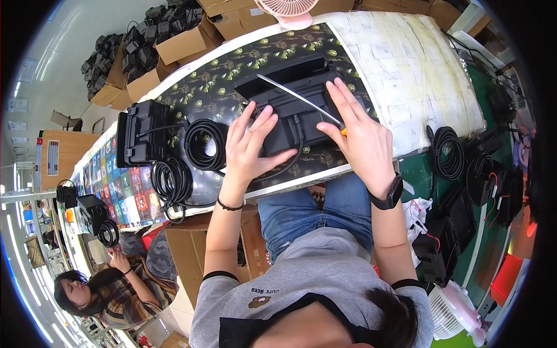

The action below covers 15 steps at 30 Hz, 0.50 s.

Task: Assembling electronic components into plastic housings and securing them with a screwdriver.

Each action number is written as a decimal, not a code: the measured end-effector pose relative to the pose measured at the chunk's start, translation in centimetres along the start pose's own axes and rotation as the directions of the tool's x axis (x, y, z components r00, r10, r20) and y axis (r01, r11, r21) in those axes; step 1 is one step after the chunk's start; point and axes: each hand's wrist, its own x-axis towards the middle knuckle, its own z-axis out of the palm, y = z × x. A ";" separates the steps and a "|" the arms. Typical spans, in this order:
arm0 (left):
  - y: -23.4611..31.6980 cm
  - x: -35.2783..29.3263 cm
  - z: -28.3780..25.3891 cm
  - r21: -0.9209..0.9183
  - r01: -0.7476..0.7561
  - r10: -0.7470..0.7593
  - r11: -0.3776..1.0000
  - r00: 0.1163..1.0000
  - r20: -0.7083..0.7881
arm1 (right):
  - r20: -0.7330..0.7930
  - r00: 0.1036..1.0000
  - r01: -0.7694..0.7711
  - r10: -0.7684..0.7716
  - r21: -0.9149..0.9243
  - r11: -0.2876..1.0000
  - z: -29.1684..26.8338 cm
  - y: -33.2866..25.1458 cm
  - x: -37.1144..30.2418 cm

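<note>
A black plastic box (310,107) with a raised lid-like panel along its far side lies on the dark patterned mat in front of me. My left hand (252,142) grips its left end, fingers over the edge and thumb along the near side. At the right end, my right hand (362,136) rests its stretched fingers on the box. A screwdriver (301,98) is tucked in that hand, its long metal shaft crossing above the box. Most of its yellow handle is hidden by the palm. A black cable (299,136) runs from the box's near side.
Left of the box are coiled black cables (205,145) and stacked black cases (145,133). A pink fan (288,8) stands at the far edge. More cable (447,153) and black units lie on the green surface at right. Another person (116,290) sits at lower left.
</note>
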 end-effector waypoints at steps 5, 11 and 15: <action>0.4 -0.2 -0.6 0.026 0.018 -0.018 1.000 1.000 0.002 | 0.113 0.991 -0.070 0.068 0.009 0.998 0.2 -0.6 -1.0; 1.8 0.3 -0.5 0.254 0.090 -0.084 0.963 0.996 -0.036 | -0.261 0.948 -0.006 0.183 0.559 0.829 3.3 2.6 -3.8; 2.8 1.6 -2.1 0.332 0.305 -0.315 0.893 0.949 -0.026 | -0.141 0.973 -0.075 0.184 0.559 0.826 3.8 5.0 -5.4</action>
